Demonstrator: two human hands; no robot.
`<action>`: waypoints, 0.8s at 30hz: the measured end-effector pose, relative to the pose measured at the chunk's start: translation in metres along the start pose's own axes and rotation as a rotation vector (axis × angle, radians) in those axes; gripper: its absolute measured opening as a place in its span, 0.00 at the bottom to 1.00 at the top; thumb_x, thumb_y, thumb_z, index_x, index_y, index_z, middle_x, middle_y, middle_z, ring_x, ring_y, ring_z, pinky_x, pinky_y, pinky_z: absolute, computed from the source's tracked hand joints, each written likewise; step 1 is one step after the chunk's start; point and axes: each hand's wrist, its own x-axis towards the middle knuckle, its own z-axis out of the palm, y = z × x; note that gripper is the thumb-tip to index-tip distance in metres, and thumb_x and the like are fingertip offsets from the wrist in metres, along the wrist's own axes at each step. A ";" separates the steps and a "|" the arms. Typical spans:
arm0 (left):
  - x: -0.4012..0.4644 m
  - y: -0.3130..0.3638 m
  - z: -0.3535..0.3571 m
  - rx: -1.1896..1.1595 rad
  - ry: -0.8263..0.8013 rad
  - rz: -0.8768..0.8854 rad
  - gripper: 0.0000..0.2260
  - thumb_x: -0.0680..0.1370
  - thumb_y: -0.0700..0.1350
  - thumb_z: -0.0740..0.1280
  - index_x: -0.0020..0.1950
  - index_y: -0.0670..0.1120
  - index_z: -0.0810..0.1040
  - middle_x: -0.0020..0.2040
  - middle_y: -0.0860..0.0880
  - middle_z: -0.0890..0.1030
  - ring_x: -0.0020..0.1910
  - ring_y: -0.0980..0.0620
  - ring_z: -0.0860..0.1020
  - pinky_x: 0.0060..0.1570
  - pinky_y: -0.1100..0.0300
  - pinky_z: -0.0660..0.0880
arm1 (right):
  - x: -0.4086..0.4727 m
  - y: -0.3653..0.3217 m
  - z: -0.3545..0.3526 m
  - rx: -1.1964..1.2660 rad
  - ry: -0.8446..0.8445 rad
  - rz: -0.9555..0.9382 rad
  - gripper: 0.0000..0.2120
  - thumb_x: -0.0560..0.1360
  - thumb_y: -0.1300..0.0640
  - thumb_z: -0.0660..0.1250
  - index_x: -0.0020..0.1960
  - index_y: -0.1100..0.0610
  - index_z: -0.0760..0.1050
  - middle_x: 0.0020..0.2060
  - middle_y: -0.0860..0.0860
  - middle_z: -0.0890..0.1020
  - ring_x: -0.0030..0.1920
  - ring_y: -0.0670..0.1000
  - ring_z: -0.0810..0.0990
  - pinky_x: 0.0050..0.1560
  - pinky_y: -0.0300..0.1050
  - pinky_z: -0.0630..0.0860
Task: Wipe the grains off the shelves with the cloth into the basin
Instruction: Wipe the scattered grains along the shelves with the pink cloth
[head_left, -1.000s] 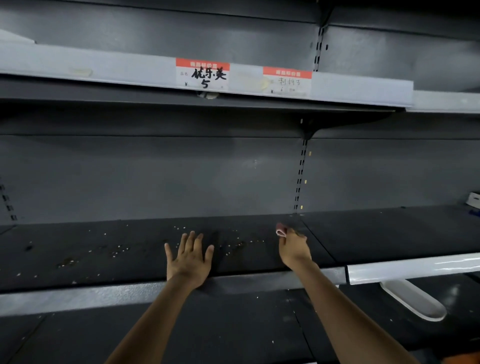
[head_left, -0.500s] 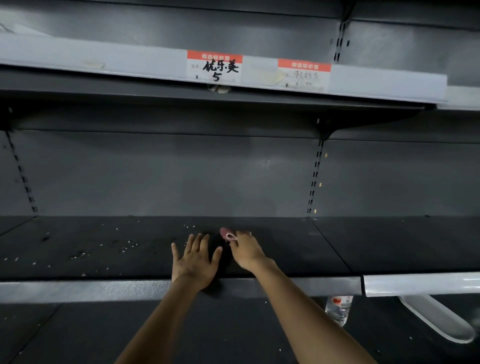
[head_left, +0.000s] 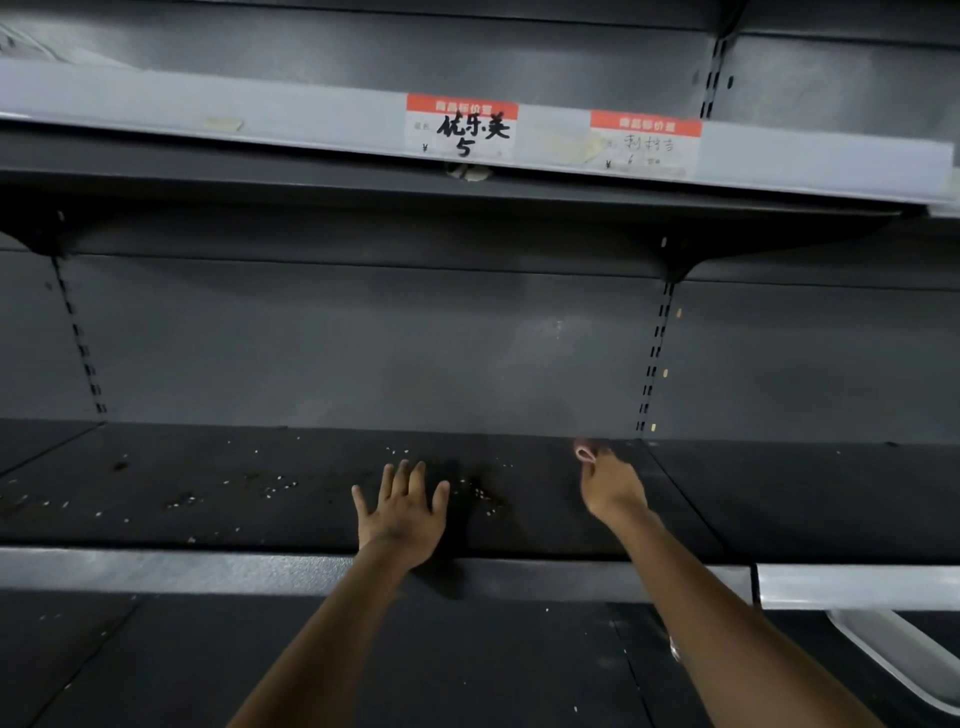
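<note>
Pale grains (head_left: 480, 492) lie scattered over the dark middle shelf (head_left: 208, 519), mostly left of centre and between my hands. My left hand (head_left: 402, 512) lies flat on the shelf near its front edge, fingers spread. My right hand (head_left: 610, 486) is far back on the shelf near the rear wall and grips a small pink cloth (head_left: 586, 451), of which only a rolled end shows past my fingers. The white basin (head_left: 898, 657) sits on the lower shelf at the bottom right, partly cut off by the frame.
An upper shelf carries two price labels (head_left: 462, 127) on its front strip. Slotted uprights (head_left: 654, 358) run down the grey back wall. The lower shelf (head_left: 467, 665) below my arms has a few stray grains.
My right hand with the cloth swept left to the left hand, then moved back right and deeper toward the rear wall. The left hand stayed flat in place.
</note>
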 end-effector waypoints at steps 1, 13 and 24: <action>0.001 -0.001 0.000 -0.018 0.003 -0.003 0.27 0.81 0.59 0.41 0.78 0.50 0.44 0.78 0.51 0.44 0.76 0.51 0.39 0.71 0.40 0.37 | 0.001 0.004 0.006 -0.048 -0.024 0.002 0.15 0.81 0.57 0.53 0.62 0.61 0.71 0.58 0.59 0.77 0.60 0.58 0.74 0.65 0.51 0.68; 0.004 0.000 0.006 -0.067 0.064 0.026 0.27 0.81 0.59 0.46 0.77 0.49 0.50 0.78 0.51 0.50 0.77 0.52 0.44 0.73 0.43 0.41 | -0.014 -0.079 0.056 -0.085 -0.310 -0.386 0.19 0.81 0.59 0.52 0.72 0.58 0.64 0.69 0.56 0.68 0.68 0.56 0.67 0.68 0.42 0.61; 0.000 -0.001 0.003 -0.045 0.051 0.026 0.26 0.81 0.57 0.44 0.77 0.49 0.49 0.78 0.52 0.48 0.76 0.52 0.42 0.72 0.42 0.38 | 0.000 -0.075 0.047 0.369 -0.065 -0.233 0.17 0.81 0.55 0.52 0.65 0.52 0.73 0.58 0.51 0.80 0.55 0.55 0.80 0.58 0.50 0.75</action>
